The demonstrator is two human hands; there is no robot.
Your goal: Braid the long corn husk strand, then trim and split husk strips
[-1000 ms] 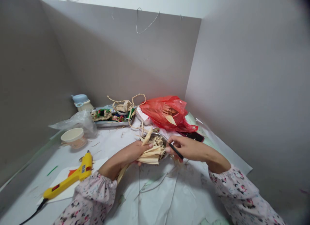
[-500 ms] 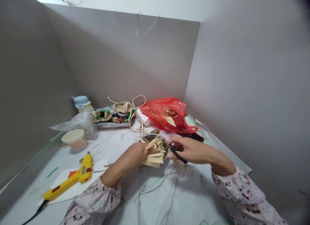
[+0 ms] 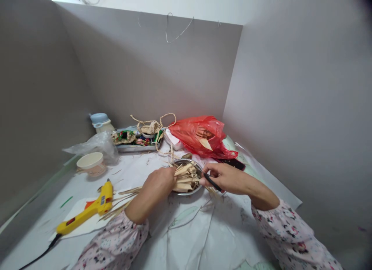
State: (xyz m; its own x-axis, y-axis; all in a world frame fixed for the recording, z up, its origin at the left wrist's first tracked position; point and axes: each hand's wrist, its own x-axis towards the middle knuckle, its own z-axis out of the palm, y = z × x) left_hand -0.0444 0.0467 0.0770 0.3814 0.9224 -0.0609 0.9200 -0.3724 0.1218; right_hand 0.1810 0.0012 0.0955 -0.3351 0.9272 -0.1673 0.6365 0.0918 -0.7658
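Note:
My left hand [image 3: 160, 183] is closed round a bundle of pale, dry husk strips [image 3: 183, 181]. Their cut ends lie over a round metal bowl [image 3: 186, 193], and long thin tails stick out behind my wrist to the left. In my right hand [image 3: 229, 178] is a pair of black-handled scissors [image 3: 213, 182], their tip pointing at the bowl's right rim. My fingers hide most of the scissors, so I cannot tell how far the blades stand apart. The bowl holds more husk pieces.
A yellow glue gun [image 3: 87, 215] with a cord lies at left, below a paper cup [image 3: 90, 163] and a clear plastic bag [image 3: 101, 146]. Behind the bowl are a metal tray [image 3: 136, 148] of woven pieces, a red plastic bag [image 3: 188, 136] and a dark phone [image 3: 235, 163].
The husk bundle has turned and lowered into the bowl, and its long tails now show left of my wrist. My right hand with the scissors has barely moved.

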